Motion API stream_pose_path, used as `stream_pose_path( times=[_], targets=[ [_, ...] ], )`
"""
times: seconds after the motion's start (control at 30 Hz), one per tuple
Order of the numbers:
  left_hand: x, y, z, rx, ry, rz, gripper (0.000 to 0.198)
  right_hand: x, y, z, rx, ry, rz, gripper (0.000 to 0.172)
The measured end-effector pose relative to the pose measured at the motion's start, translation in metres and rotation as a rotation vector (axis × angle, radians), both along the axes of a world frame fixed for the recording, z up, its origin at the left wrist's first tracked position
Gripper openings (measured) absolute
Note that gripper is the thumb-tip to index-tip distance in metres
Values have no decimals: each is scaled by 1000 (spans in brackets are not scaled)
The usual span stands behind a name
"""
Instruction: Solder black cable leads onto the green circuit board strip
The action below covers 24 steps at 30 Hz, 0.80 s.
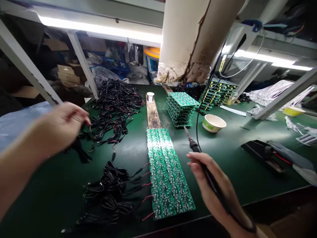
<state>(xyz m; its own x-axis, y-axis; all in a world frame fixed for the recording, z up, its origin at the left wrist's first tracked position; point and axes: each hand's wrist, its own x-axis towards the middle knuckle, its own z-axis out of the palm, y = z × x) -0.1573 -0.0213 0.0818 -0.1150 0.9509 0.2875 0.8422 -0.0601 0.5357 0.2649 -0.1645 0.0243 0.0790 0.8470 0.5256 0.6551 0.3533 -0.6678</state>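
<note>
Gripping iron (pixel 194 145): right hand (pixel 223 182), at three o'clock of boards (pixel 164 175). Left hand (pixel 64 123), ten o'clock: curled, cannot tell whether it grips anything. Cables (pixel 115 172), black, eight o'clock.

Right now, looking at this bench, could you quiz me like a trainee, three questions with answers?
1. Which hand holds the soldering iron?
2. Red wires run to which edge of the flat-lying circuit boards? A) far B) left C) right
3. Fill in: in this view, the bowl stands to the ____ of the nearer board stack.

Key: 1. The right hand. 2. B. 3. right.
</note>
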Motion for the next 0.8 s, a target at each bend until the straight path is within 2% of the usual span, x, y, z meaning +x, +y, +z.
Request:
stream_pose_path(
  times=[0.07, 0.13, 0.2, 0.27, 0.33, 0.43, 0.67, 0.8],
  targets=[
    [51, -25, -23, -161, 36, -296, 31, -29, 10, -4, -31, 91, 84, 21],
    [95, -51, -51, -282, 51, -547, 35, -57, 18, -13, -99, 220, 169, 26],
    [119, -69, -73, -274, 39, -613, 35, -79, 25, -21, -171, 298, 255, 34],
    [123, -76, -84, -243, 15, -615, 33, -93, 29, -26, -224, 331, 325, 40],
    [119, -76, -86, -227, -7, -631, 30, -100, 32, -26, -248, 353, 348, 41],
    [112, -73, -83, -214, -41, -682, 26, -104, 33, -25, -251, 385, 307, 38],
    [112, -76, -85, -164, -85, -751, 26, -110, 32, -24, -270, 429, 296, 38],
    [113, -77, -84, -215, -120, -688, 30, -109, 34, -20, -212, 326, 253, 34]
  ],
)
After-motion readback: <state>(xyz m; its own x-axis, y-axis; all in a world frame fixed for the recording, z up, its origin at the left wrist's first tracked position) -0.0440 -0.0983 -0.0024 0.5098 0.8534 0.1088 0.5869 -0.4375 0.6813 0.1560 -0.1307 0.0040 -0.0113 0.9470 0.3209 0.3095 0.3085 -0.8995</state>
